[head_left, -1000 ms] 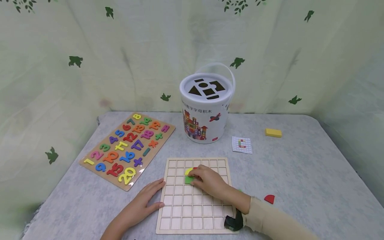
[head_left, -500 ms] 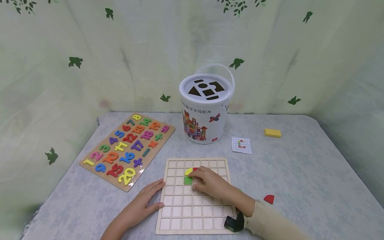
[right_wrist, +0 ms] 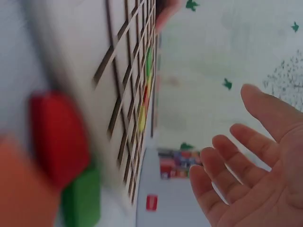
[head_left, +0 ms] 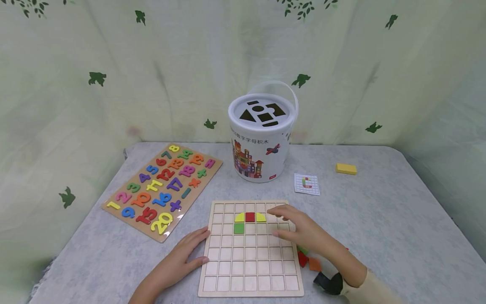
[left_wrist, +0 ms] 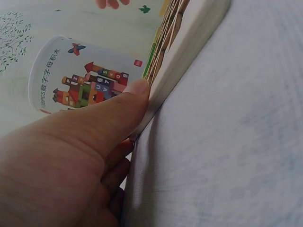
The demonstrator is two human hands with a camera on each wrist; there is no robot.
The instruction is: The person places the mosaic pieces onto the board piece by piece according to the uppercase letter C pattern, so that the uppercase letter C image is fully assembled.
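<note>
A wooden grid board point(head_left: 250, 261) lies in front of me. In its upper rows sit a yellow quarter piece point(head_left: 239, 217), a red square point(head_left: 249, 217), a second yellow quarter point(head_left: 260, 217) and, below the first, a green square point(head_left: 238, 228). My right hand point(head_left: 279, 220) hovers over the board's right columns, fingers relaxed and spread point(right_wrist: 236, 165), holding nothing. My left hand point(head_left: 203, 245) lies flat on the table, its thumb point(left_wrist: 139, 90) pressed against the board's left edge point(left_wrist: 189, 42).
Loose red point(head_left: 302, 258), orange point(head_left: 314, 264) and green point(head_left: 301, 250) pieces lie by the board's right edge. A white shape-sorter bucket point(head_left: 262, 139) stands behind, a pattern card point(head_left: 306, 183) and yellow block point(head_left: 346, 169) to its right. A number puzzle point(head_left: 163, 190) lies at left.
My right hand has lifted off the green and red pieces and moved right, uncovering the red square and second yellow quarter. The left hand has stayed put.
</note>
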